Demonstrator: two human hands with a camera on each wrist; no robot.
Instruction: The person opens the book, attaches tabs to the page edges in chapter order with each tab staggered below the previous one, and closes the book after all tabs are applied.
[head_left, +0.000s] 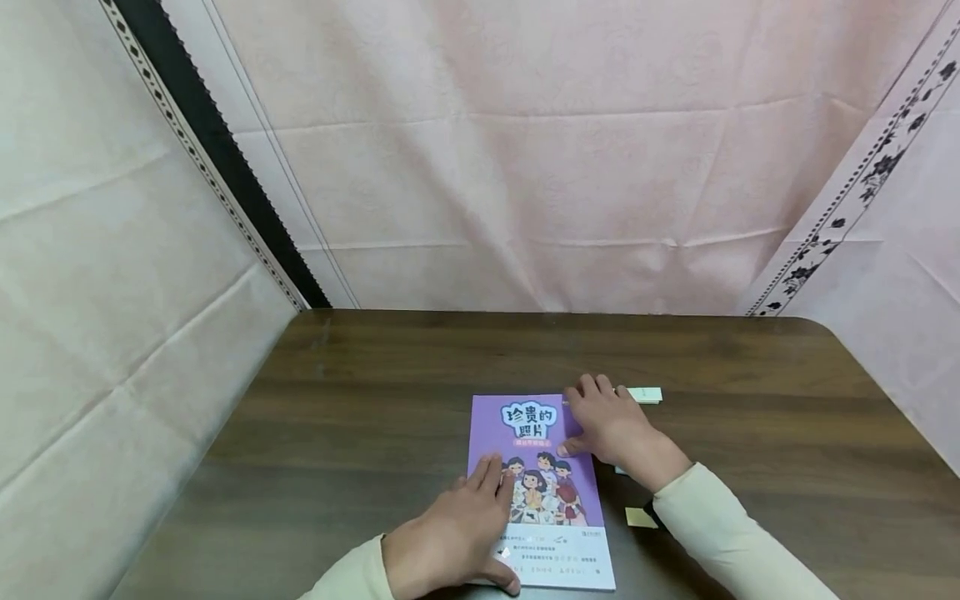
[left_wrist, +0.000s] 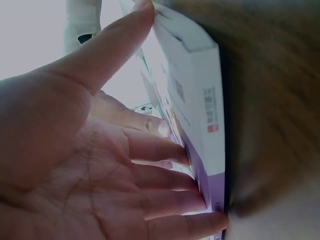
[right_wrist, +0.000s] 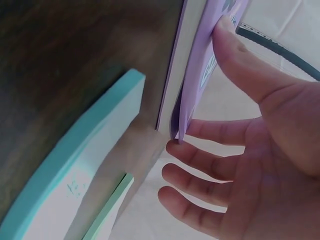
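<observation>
A purple and white book (head_left: 558, 557) lies on the table, its cover showing a cartoon group of people under a title. My left hand (head_left: 453, 529) rests on its left side with fingers extended over the cover; in the left wrist view the fingertips touch near the spine (left_wrist: 209, 115) and the thumb reaches the bottom edge. At the upper right corner is my right hand (head_left: 618, 429). Its thumb (right_wrist: 237, 50) touches the front cover (right_wrist: 200, 75), while the fingers spread around the corner, one tip right at it. The cover corner stands slightly apart from the pages there.
Pale green paper pad (head_left: 647, 395) lies beyond the right hand. A teal-edged pad (right_wrist: 75, 165), mostly hidden in the head view, lies right of the book. Below the right wrist is a yellow pad (head_left: 640, 517). Hanging cloth (head_left: 540, 167) borders the brown table (head_left: 360, 400).
</observation>
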